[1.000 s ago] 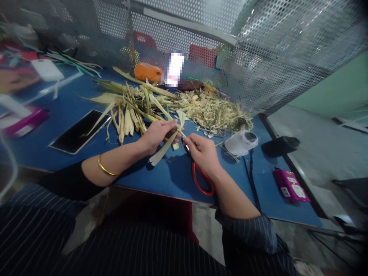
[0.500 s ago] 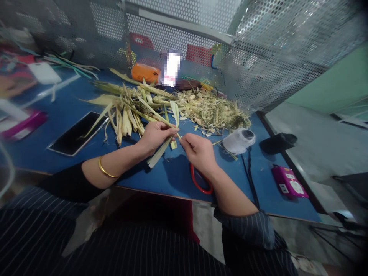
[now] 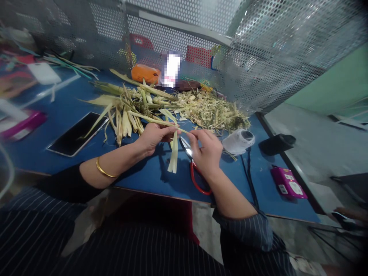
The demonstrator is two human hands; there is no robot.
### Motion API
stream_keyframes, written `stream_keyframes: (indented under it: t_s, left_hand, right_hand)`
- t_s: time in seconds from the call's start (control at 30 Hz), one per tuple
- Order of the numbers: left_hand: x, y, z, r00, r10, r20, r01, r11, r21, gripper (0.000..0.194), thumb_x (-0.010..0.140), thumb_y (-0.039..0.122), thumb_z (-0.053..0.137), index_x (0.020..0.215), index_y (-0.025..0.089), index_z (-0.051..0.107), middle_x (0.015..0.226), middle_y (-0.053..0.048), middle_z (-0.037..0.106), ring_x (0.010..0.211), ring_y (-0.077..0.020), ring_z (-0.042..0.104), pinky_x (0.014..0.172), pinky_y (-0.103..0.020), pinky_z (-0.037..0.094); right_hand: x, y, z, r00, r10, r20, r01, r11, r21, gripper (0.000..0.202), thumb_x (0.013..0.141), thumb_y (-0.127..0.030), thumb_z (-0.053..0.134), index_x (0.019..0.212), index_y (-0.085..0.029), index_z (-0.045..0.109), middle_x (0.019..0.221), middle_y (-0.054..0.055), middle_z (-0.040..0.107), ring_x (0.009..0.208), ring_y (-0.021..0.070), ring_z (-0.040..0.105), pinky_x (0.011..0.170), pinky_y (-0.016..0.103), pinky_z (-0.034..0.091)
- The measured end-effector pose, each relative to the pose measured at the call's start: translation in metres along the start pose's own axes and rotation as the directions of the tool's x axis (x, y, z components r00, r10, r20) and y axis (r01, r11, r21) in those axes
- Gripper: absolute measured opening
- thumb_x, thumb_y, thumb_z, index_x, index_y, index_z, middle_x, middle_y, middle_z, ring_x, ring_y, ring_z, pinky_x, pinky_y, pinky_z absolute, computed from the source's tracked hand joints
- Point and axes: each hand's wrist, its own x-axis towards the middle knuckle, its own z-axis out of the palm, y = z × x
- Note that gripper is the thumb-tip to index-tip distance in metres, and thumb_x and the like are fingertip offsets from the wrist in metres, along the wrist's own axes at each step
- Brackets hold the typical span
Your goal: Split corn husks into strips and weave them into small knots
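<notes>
Pale green strips of corn husk [image 3: 173,155] cross between my two hands above the blue table. My left hand [image 3: 153,137] pinches them near the crossing, thumb against fingers. In my right hand [image 3: 206,147], the end of one thin husk strip is pinched and drawn out to the right. Below the right hand lies a pair of scissors [image 3: 193,177] with red handles, the blades partly showing. A bundle of dried husks [image 3: 126,119] rests just beyond my left hand. Farther back on the right spreads a heap of shredded husk [image 3: 214,111].
Left of the husks lies a dark tablet-like slab [image 3: 77,134]. To the right are a white wrapped roll [image 3: 239,142], a black cylinder [image 3: 277,144] and a magenta box [image 3: 288,183]. An orange packet [image 3: 145,73] sits before the perforated metal screen [image 3: 178,30].
My right hand has moved a little to the right, stretching the strip. The loose husk end below my left hand has swung right and hangs down. More of the scissor blades shows.
</notes>
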Motion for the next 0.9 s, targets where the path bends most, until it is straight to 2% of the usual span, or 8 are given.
stream_keyframes:
  t_s: [0.13,0.27,0.43,0.53,0.6,0.63,0.73,0.9]
  left_hand:
    - [-0.002,-0.006,0.007,0.999,0.04,-0.021,-0.041,0.997,-0.066,0.028,0.06,0.024,0.083,0.082,0.013,0.071,0.079,-0.004,0.072,0.074,-0.0141,0.065,0.068,-0.025,0.052]
    - [-0.002,-0.004,0.007,0.999,0.001,0.054,0.005,0.994,-0.11,0.028,0.064,0.015,0.078,0.091,0.014,0.073,0.086,-0.006,0.074,0.081,-0.0163,0.068,0.073,-0.026,0.054]
    - [0.005,0.005,-0.007,0.948,-0.055,0.314,0.122,0.973,-0.197,0.03,0.078,0.014,0.066,0.108,0.015,0.07,0.104,-0.01,0.074,0.095,-0.0205,0.069,0.082,-0.03,0.055]
    - [0.01,0.012,-0.015,0.898,-0.139,0.418,0.25,0.942,-0.224,0.034,0.086,0.032,0.056,0.107,0.01,0.071,0.105,-0.015,0.073,0.1,-0.0279,0.068,0.077,-0.036,0.057]
    - [0.011,0.015,-0.018,0.89,-0.19,0.414,0.288,0.939,-0.188,0.042,0.086,0.041,0.055,0.106,0.009,0.071,0.101,-0.017,0.073,0.092,-0.0289,0.07,0.07,-0.037,0.058]
    - [0.011,0.015,-0.017,0.906,-0.176,0.385,0.254,0.954,-0.16,0.041,0.085,0.042,0.059,0.107,0.01,0.071,0.1,-0.017,0.073,0.087,-0.0267,0.071,0.067,-0.034,0.058]
    - [0.007,0.015,-0.014,0.947,-0.118,0.298,0.133,0.991,-0.03,0.033,0.075,0.028,0.073,0.105,0.013,0.071,0.097,-0.013,0.074,0.077,-0.0203,0.071,0.063,-0.027,0.057]
    - [-0.002,0.015,-0.007,0.953,-0.076,0.294,0.059,0.996,0.065,0.043,0.074,0.025,0.075,0.115,0.015,0.068,0.095,-0.011,0.074,0.073,-0.0185,0.071,0.063,-0.027,0.056]
  right_hand:
    - [-0.001,-0.004,0.014,0.925,0.194,0.328,-0.298,0.904,0.306,0.033,0.088,-0.046,0.055,0.07,-0.019,0.064,0.059,-0.002,0.06,0.055,0.0116,0.05,0.054,0.025,0.034]
    - [-0.001,0.004,0.02,0.904,0.252,0.347,-0.398,0.794,0.46,0.029,0.09,-0.039,0.05,0.071,-0.019,0.058,0.058,-0.002,0.063,0.054,0.0121,0.055,0.058,0.024,0.039]
    - [0.002,0.012,0.008,0.949,0.179,0.261,-0.282,0.852,0.441,0.025,0.093,-0.036,0.045,0.075,-0.022,0.052,0.058,-0.002,0.063,0.057,0.0141,0.058,0.062,0.026,0.041]
    - [0.003,0.012,0.002,0.966,0.118,0.229,-0.189,0.929,0.319,0.025,0.095,-0.034,0.042,0.074,-0.023,0.05,0.062,-0.001,0.064,0.062,0.0151,0.058,0.065,0.027,0.04]
    - [0.004,0.01,0.001,0.972,0.083,0.219,-0.128,0.972,0.197,0.024,0.096,-0.032,0.041,0.076,-0.023,0.051,0.066,0.0,0.064,0.065,0.0154,0.058,0.066,0.027,0.039]
    - [0.003,0.01,0.0,0.974,0.067,0.216,-0.098,0.986,0.138,0.023,0.096,-0.031,0.04,0.077,-0.023,0.051,0.068,0.001,0.063,0.066,0.0155,0.057,0.066,0.026,0.039]
    - [0.002,0.009,0.001,0.978,0.004,0.207,0.001,1.0,-0.022,0.022,0.097,-0.029,0.037,0.083,-0.022,0.054,0.079,0.003,0.064,0.071,0.0157,0.057,0.064,0.025,0.036]
    - [0.001,0.008,0.001,0.974,-0.052,0.222,0.099,0.974,-0.205,0.026,0.097,-0.031,0.037,0.089,-0.021,0.059,0.086,0.005,0.063,0.073,0.0157,0.057,0.057,0.025,0.03]
